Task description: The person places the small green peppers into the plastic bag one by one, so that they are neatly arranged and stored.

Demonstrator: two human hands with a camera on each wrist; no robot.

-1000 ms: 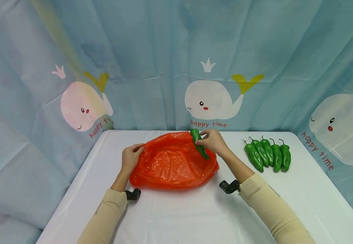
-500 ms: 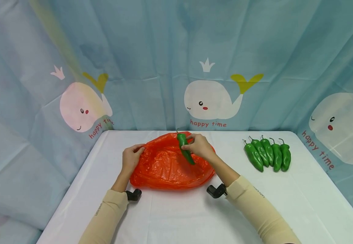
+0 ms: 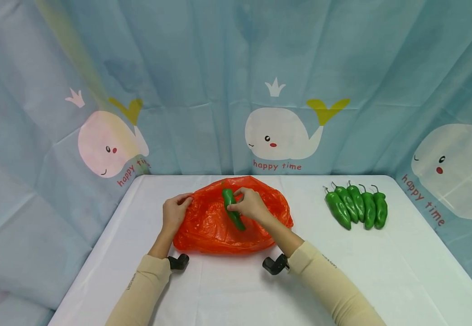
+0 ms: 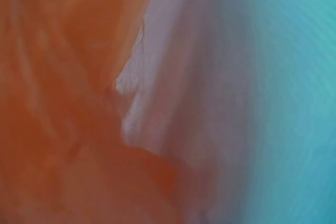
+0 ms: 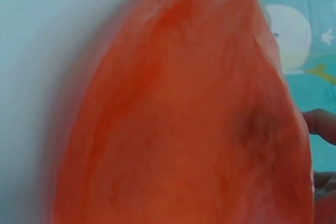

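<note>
A red plastic bag (image 3: 215, 231) lies spread on the white table with its mouth wide. My left hand (image 3: 174, 212) pinches the bag's left rim between thumb and fingers. Over the middle of the bag, my right hand (image 3: 251, 204) holds a green chili pepper (image 3: 236, 221) near its middle, stem end up and tip slanting down to the right. In the left wrist view the bag (image 4: 58, 103) is a blurred orange sheet. From the right wrist the bag (image 5: 178, 103) fills the middle, with fingertips (image 5: 321, 123) at the right edge; the pepper is hidden there.
Several green chili peppers (image 3: 357, 206) lie in a row, stems away from me, at the right of the white table (image 3: 236, 290). A light blue curtain (image 3: 203, 86) with printed whales hangs behind the table and along both sides.
My right hand has carried the pepper left and a little toward me, from the bag's right rim to over its middle. The left hand has stayed on the left rim.
</note>
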